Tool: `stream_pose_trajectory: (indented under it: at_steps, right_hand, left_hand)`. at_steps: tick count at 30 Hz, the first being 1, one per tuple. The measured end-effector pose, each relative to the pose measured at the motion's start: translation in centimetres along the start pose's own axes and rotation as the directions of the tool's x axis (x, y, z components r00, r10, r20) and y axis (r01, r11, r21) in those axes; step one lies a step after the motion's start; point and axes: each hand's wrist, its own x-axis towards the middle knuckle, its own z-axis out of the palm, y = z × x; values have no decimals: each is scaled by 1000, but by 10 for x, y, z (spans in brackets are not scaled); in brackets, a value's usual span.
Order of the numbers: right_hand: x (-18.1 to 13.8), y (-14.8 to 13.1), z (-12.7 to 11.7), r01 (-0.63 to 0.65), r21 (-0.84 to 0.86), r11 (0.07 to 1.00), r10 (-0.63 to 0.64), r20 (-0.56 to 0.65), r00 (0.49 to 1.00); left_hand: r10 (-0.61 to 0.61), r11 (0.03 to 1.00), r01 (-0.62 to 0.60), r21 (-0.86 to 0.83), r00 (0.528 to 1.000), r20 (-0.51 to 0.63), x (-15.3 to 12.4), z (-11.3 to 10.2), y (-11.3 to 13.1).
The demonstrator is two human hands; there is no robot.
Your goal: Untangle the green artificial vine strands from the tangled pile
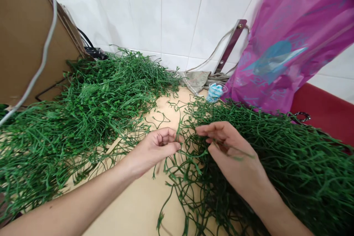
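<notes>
On the desk [132, 206], right under both hands, lie loose green vine strands [188, 166], probably plastic. They look light, soft and springy and likely to snag on each other, so they seem best taken one stem at a time, not pulled by the clump. Stems are thin and dull green, with tiny leafy sprigs, and are badly tangled. The left hand [153, 149] is curled narrow, fingertips pinched on a strand. The right hand [229, 151] is half closed, with a sprig across its fingers; cannot tell if gripped. A left heap [91, 96] and a right heap [290, 162] of the same strands sit either side. Further back are a crumpled grey cloth [195, 80], a blue-and-white bundle [215, 93], a metal bracket [231, 46], a pink plastic bag [287, 40] and a white tile wall [177, 14]. A cardboard sheet [27, 33] stands far left, a grey cable [41, 55] hanging in front.
</notes>
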Motion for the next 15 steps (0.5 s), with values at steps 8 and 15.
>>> stream_pose_trajectory:
  at_steps: [8, 15]
  right_hand:
    - [-9, -17, 4, 473, -499, 726, -507, 75, 859]
    - [-13, -6, 11, 553, -414, 723, -492, 253, 833]
  left_hand:
    - [108, 967, -98, 237, 994, -31, -1, 0, -3]
    - [128, 949, -116, 293, 991, -24, -2, 0, -6]
